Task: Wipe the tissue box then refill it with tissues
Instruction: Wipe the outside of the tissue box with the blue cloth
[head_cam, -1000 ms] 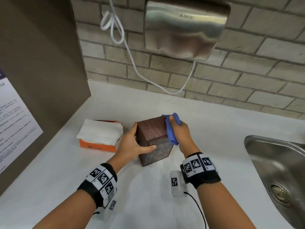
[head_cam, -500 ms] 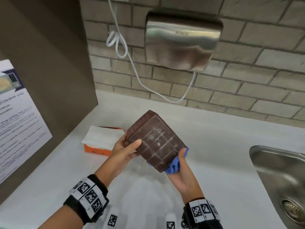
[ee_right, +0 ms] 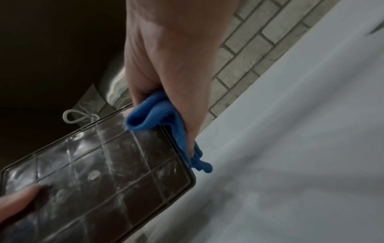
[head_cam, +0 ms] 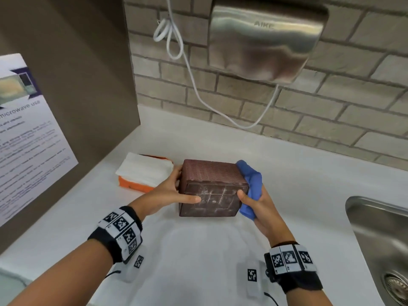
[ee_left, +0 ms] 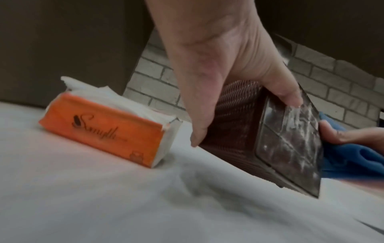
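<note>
One brown tissue box (head_cam: 212, 187), tipped with its scuffed base facing near, sits between two hands above the white bench (head_cam: 198, 261): the left hand (head_cam: 167, 193) grips its left side, the right hand (head_cam: 258, 206) presses one blue cloth (head_cam: 251, 184) against its right side, and one orange tissue pack (head_cam: 143, 173) lies just left.

Head view: even, bright indoor light; soft glare bands on the steel hand dryer (head_cam: 267, 38) at 1 o'clock; brick lines bow toward the edges. Left wrist view: countertop (ee_left: 104, 197) blurred at 6 o'clock. Right wrist view: dim, dark at 10 o'clock, motion-smeared toward 4 o'clock.
</note>
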